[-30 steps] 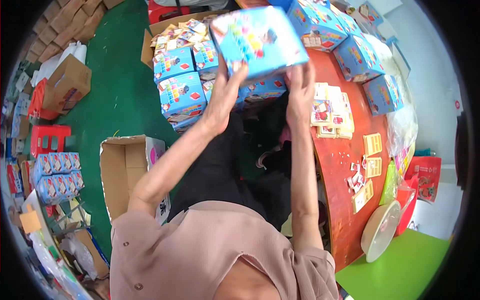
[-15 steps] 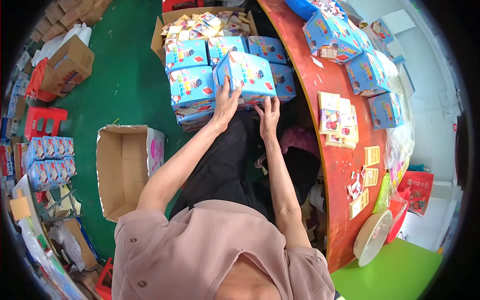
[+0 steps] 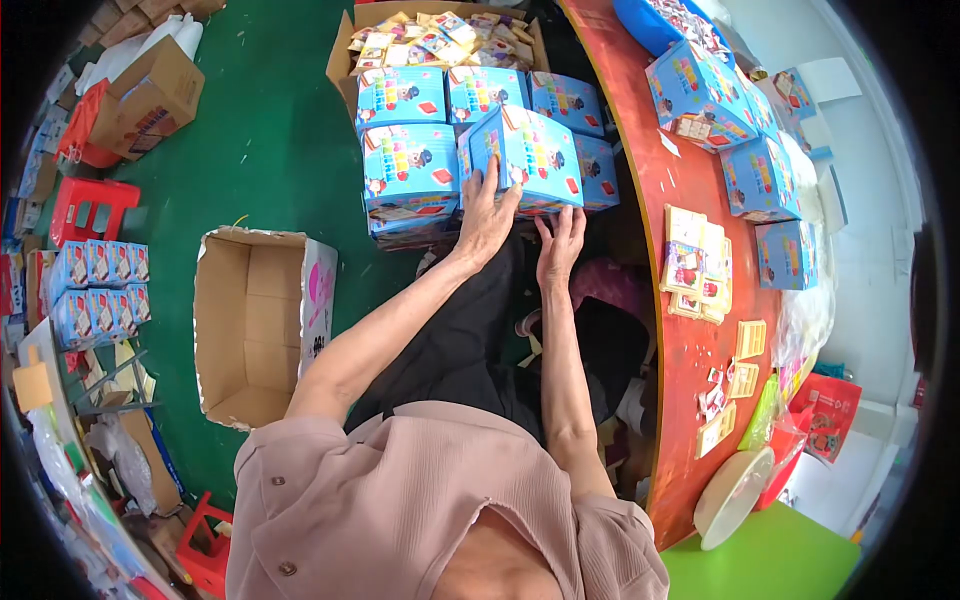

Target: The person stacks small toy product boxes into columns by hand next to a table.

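Left hand (image 3: 487, 222) and right hand (image 3: 560, 245) hold blue box (image 3: 542, 152), near edge of stack (image 3: 408, 160); likely placing; release needs level seating.

Red table (image 3: 682, 400) (scraps (image 3: 712, 400) scattered about) holds blue boxes (image 3: 786, 256); cream trays (image 3: 751, 339).

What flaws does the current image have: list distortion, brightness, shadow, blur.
Head view: strong fisheye curvature inside a black rim; the pale wall at right looks bright; shadow beside the red table hides detail; the left hand, right hand and the blue box they touch look fairly sharp.
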The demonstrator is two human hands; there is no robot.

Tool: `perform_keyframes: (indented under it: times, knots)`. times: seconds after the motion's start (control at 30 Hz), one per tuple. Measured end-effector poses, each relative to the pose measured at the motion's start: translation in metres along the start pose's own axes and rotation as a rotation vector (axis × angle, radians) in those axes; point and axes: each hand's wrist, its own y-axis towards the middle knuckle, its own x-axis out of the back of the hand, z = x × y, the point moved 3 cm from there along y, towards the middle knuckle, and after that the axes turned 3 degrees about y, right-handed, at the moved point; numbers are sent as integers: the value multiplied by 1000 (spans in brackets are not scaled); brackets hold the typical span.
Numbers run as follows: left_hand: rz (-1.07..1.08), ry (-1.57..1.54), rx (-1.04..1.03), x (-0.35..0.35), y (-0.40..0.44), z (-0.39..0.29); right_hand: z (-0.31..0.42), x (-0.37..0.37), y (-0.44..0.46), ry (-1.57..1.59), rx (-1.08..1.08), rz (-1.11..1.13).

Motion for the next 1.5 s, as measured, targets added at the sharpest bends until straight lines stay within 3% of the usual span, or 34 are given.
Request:
perform_keyframes:
  times: [0.03,0.2,0.43,0.53,0.63,0.67,0.73,0.8,0.83,0.93,0.97,1.07,1.27,1.4,1.5]
  knots:
    - [2,-62,85,1,1,2,1,-2,1,-17,17,7]
    - [56,-78,33,4,1,2,13,-7,0,-82,59,-8]
    - [90,-358,318,10,4,17,13,-17,5,-162,57,2]
    - [69,-149,205,5,7,25,8,-24,12,-146,71,15]
    - [19,177,-44,16,8,17,-21,-13,26,-383,204,33]
    - [12,333,-131,21,7,13,-23,-14,25,-494,162,72]
    - [122,478,-143,27,2,10,-26,-18,25,-795,350,93]
    - [271,682,-187,27,3,12,-27,-16,21,-755,386,81]
    - [282,645,-216,25,2,25,-29,-13,19,-748,430,38]
    - [325,780,-346,22,7,49,-27,-5,5,-715,160,-134]
    - [344,806,-365,21,8,52,-37,-1,7,-650,174,-179]
    - [313,848,-425,17,15,62,-51,7,17,-397,-208,-127]
    - [229,855,-377,4,18,68,-56,-11,37,-224,-101,-128]
    - [256,805,-346,7,20,65,-57,-8,31,-360,-163,-103]
    - [279,742,-366,30,18,40,-43,-1,19,-423,-19,-100]
